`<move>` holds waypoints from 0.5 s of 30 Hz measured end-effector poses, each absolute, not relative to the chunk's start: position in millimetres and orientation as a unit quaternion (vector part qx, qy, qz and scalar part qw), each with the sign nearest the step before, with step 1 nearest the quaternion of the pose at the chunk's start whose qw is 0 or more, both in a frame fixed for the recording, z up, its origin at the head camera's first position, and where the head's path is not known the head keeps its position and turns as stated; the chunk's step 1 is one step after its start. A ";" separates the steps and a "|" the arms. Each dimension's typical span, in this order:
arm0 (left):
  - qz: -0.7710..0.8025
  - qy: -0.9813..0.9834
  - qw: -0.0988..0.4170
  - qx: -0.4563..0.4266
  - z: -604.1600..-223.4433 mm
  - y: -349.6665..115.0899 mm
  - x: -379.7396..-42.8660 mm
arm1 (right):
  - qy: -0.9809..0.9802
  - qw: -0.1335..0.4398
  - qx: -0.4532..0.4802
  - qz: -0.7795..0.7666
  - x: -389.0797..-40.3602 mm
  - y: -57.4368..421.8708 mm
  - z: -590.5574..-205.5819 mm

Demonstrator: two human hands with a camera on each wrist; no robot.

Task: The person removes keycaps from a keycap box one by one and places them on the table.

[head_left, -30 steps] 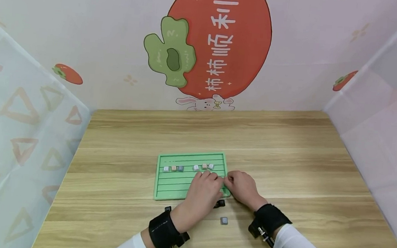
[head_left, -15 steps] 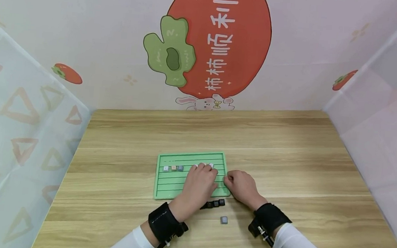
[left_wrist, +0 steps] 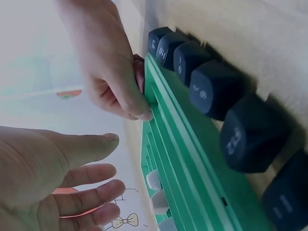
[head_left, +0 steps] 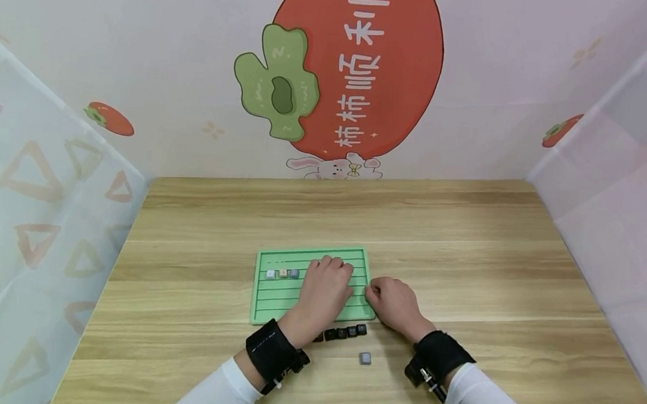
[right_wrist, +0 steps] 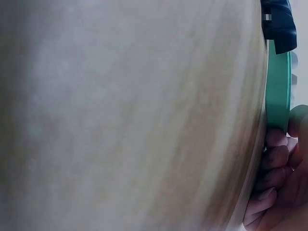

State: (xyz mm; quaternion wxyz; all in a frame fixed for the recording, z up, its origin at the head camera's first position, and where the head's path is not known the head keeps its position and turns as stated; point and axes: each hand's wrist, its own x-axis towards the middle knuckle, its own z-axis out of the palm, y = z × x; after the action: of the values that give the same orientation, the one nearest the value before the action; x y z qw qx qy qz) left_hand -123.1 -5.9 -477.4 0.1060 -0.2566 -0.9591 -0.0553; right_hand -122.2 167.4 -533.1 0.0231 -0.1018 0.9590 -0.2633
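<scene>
Head view: right hand [head_left: 398, 306] pinches the green board [head_left: 280, 301] at its right edge; left hand [head_left: 322, 292], loosely open, empty, is above, apparently arranging keycaps [head_left: 283, 274]; next calls for light fingertip placement.

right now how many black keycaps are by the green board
6 black keycaps show in the left wrist view, in one row on the table along the green board, running leftward from near the right hand; the left hand may hide more.
</scene>
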 end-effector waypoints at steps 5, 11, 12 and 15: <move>-0.057 -0.961 0.098 -0.253 -475.3 -5.0 -127.7 | 0.959 0.025 -0.102 -0.262 -122.5 167.5 -532.8; -0.053 -0.962 0.098 -0.250 -476.1 -3.0 -133.2 | 0.959 0.026 -0.099 -0.264 -122.5 167.6 -532.6; -0.052 -0.962 0.099 -0.250 -476.3 -2.8 -134.3 | 0.959 0.026 -0.099 -0.265 -122.5 167.6 -532.5; -0.050 -0.963 0.098 -0.248 -477.2 -2.8 -137.2 | 0.959 0.026 -0.099 -0.264 -122.6 167.4 -532.5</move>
State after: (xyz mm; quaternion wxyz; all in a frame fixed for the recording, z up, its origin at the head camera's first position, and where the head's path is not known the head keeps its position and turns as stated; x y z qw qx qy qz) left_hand -137.2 -2.8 -477.2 0.0984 -0.2476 -0.9626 -0.0495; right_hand -122.6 167.4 -532.5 0.0256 -0.0990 0.9591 -0.2638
